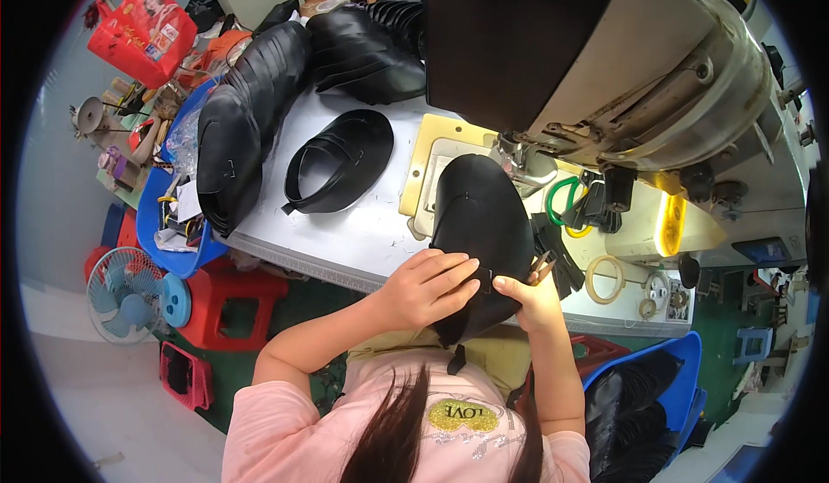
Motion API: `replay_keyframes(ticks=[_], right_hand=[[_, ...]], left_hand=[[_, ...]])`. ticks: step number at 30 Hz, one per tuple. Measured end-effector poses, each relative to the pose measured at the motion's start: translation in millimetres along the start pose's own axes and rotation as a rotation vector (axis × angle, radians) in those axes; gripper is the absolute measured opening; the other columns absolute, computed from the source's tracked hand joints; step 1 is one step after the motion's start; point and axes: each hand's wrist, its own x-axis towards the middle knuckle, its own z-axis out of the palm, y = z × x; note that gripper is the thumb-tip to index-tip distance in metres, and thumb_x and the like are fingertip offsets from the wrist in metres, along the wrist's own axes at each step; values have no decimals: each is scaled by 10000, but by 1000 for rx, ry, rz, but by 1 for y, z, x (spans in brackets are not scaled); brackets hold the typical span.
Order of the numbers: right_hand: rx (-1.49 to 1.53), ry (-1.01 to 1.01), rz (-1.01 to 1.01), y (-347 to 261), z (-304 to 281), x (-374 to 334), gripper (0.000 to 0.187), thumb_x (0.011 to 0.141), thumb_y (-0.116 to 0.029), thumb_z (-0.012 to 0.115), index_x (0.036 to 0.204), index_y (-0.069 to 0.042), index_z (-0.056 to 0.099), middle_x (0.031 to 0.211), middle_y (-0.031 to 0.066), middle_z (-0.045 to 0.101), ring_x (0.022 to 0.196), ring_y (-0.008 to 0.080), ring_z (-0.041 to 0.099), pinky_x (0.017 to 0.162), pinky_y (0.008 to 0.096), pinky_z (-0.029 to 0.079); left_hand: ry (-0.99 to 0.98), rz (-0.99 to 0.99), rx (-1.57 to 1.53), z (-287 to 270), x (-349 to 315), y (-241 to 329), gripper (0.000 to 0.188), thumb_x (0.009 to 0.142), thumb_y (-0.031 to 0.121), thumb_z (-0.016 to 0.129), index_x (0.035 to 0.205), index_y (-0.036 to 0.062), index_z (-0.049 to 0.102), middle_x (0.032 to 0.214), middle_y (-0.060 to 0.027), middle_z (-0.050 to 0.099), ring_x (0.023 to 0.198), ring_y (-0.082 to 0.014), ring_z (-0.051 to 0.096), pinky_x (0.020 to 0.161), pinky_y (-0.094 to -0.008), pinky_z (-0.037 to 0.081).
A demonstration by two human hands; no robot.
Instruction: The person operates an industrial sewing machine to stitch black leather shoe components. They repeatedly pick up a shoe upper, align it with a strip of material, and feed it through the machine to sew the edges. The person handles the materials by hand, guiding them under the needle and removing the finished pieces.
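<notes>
A curved black leather-like piece (482, 211), shaped like a shoe upper, is held in front of me, its far end by the sewing machine (528, 156). My left hand (429, 286) grips its left side, fingers lying over the top and the thumb hidden. On the right side, my right hand (529, 300) pinches the edge with the thumb on top. A small tool with two brownish tips (542, 267) sticks out from the right fingers; its kind is unclear. A short black strap (457, 360) hangs from the near end.
A similar black piece (352, 159) lies on the white table (298, 245) to the left, near stacked black pieces (250, 103). Green-handled scissors (566, 202) and a tape roll (604, 278) are right. Blue bins (691, 371), a red stool (229, 297) and a fan (128, 297) stand below.
</notes>
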Motion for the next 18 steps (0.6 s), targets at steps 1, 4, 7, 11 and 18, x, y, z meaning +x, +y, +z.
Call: replay_keyframes(ticks=[1, 4, 7, 11, 18], right_hand=[[2, -1, -6, 0, 0, 0, 418, 649, 37, 687, 1039, 27, 535, 939, 88, 609, 830, 156, 590, 755, 284, 489], [5, -1, -18, 0, 1, 2, 368, 656, 37, 697, 995, 31, 555, 917, 88, 614, 804, 139, 589, 745, 281, 491], [-5, -4, -7, 0, 1, 2, 403, 650, 26, 699, 1022, 28, 544, 938, 90, 610, 821, 150, 588, 755, 286, 488], [-19, -12, 1, -2, 3, 1, 472, 635, 6, 706, 1069, 23, 521, 970, 94, 601, 862, 168, 585, 777, 294, 482], [-47, -1, -11, -2, 3, 0, 488, 621, 30, 712, 1070, 21, 520, 983, 99, 597, 870, 168, 584, 774, 292, 487]], left_hand=[[3, -3, -6, 0, 0, 0, 232, 669, 93, 585, 891, 33, 613, 1022, -136, 591, 909, -262, 577, 694, -345, 477], [4, -6, -21, -1, -1, -2, 235, 670, 93, 582, 895, 35, 614, 1021, -135, 595, 904, -262, 579, 699, -342, 474], [-5, -1, -19, -2, -1, -2, 239, 672, 94, 578, 901, 36, 615, 1028, -136, 593, 904, -262, 580, 708, -342, 471], [-18, -17, -24, -3, 0, -1, 249, 672, 98, 577, 911, 38, 617, 1033, -135, 591, 910, -259, 577, 712, -342, 467], [-61, -18, -5, -5, 1, -1, 243, 670, 108, 580, 901, 47, 622, 1052, -116, 581, 915, -249, 566, 719, -340, 461]])
